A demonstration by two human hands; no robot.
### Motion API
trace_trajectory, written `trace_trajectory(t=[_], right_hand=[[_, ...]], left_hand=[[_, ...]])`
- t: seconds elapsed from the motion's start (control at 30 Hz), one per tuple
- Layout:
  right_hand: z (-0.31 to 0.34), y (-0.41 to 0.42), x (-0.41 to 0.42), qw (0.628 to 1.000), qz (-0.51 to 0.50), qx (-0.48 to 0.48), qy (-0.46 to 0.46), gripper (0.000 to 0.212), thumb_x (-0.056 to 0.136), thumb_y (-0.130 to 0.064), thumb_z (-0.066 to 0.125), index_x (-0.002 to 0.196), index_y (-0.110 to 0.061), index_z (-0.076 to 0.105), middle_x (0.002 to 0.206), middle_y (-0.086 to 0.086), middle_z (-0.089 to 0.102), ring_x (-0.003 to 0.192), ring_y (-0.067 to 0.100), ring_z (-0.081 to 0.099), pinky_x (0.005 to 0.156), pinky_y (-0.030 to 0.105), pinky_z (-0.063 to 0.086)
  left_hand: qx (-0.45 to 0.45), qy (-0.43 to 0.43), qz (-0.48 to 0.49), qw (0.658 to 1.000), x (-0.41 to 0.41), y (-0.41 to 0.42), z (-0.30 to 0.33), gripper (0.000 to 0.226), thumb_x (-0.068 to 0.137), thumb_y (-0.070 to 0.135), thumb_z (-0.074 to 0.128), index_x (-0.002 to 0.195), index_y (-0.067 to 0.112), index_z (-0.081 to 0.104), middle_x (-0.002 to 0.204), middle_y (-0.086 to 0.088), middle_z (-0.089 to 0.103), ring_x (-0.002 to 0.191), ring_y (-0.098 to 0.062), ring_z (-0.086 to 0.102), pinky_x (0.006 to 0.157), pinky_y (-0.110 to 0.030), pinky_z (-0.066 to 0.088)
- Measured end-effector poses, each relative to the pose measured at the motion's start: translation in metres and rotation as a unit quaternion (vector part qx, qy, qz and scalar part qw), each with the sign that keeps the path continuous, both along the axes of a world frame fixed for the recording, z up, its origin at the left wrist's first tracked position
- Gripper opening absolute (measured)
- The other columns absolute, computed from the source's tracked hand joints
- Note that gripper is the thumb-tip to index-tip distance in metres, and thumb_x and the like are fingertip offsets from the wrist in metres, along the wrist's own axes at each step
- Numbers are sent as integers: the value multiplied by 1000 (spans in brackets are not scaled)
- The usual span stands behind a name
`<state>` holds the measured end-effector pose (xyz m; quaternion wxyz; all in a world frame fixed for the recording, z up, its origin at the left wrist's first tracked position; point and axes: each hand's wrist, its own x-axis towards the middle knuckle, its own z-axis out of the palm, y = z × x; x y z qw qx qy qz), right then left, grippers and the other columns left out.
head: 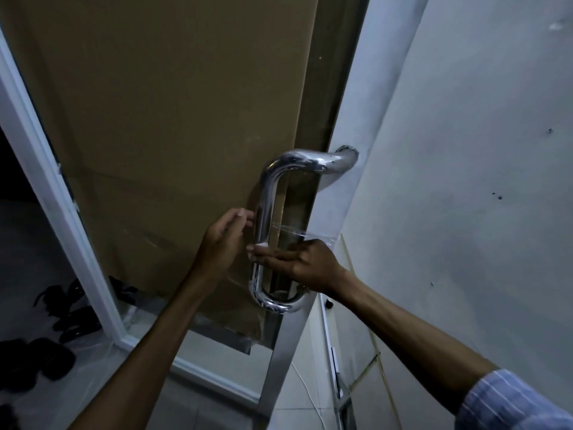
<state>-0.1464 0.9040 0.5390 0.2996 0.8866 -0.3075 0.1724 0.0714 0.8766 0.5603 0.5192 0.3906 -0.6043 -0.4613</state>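
Chrome handle (263,197) at door (155,119) 3 o'clock edge, clear tape (291,231) across it. Right hand (302,263) from 4 o'clock, fingers straight on bar. Left hand (221,240) at 8 o'clock, fingers loose, holding nothing.

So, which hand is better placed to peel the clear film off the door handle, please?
Probably the right hand: its fingertips touch the handle beside the film; the left hand hovers alongside.
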Motion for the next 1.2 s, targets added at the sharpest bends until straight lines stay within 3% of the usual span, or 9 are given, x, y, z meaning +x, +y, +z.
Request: trace_trajectory(t=[0.17,0.23,0.37,0.5,0.67,0.87,1.0,1.13,1.2], right_hand=[[68,9,11,990,-7,-92,-105,43,106,-12,60,147,-26,58,155,-10,52,82,11,74,61,28,58],[80,6,18,986,-13,-108,-128,43,106,-13,61,148,-25,58,157,-11,50,95,13,76,65,32,60],[93,10,24,987,-36,-122,-95,43,108,-14,58,149,-24,56,158,-11,48,101,16,76,65,34,60],[118,23,35,968,-79,-178,-158,42,107,-13,61,146,-25,59,154,-10,53,113,10,72,66,31,62],[129,36,41,946,-176,-196,-189,48,103,-13,67,147,-30,59,151,-16,54,76,8,72,57,24,54],[138,59,38,863,-287,-174,-379,36,101,-24,63,134,-34,70,128,-14,72,62,3,66,56,11,41],[133,68,31,863,-294,-139,-386,44,98,-19,63,139,-32,66,137,-12,66,53,-5,53,58,0,35],[141,65,24,832,-299,-108,-454,45,98,-15,62,137,-37,67,136,-21,64,61,-12,59,57,6,44],[142,65,24,845,-269,-86,-455,43,98,-17,59,135,-36,69,137,-21,64,83,6,75,68,27,62]], left_hand=[[30,11,20,999,2,-8,7,53,114,39,27,94,23,74,87,4,75,75,3,67,77,-25,50],[21,14,11,1000,3,-15,6,58,113,43,25,92,22,75,85,2,77,73,-2,68,76,-31,49],[25,20,-15,999,3,-22,7,59,114,39,24,89,18,74,85,-2,75,64,5,63,67,-21,45],[15,15,-51,998,7,-24,13,54,114,34,29,94,15,75,86,0,76,73,4,65,68,-11,43],[-72,34,-94,992,13,-28,42,35,103,41,46,110,20,72,104,0,75,102,-11,69,86,-17,49],[-172,20,-131,976,13,-24,92,24,94,33,62,112,22,72,108,6,73,97,-18,65,88,-28,51],[-195,-35,-128,972,9,-31,101,22,89,44,65,110,36,67,112,16,68,104,-19,61,90,-47,56],[-202,-19,-127,971,2,-34,103,17,89,39,68,106,36,67,107,14,68,101,-22,61,88,-54,55],[-209,-6,-131,969,0,-35,103,15,90,33,70,105,34,67,106,13,68,99,-19,62,87,-52,55]])
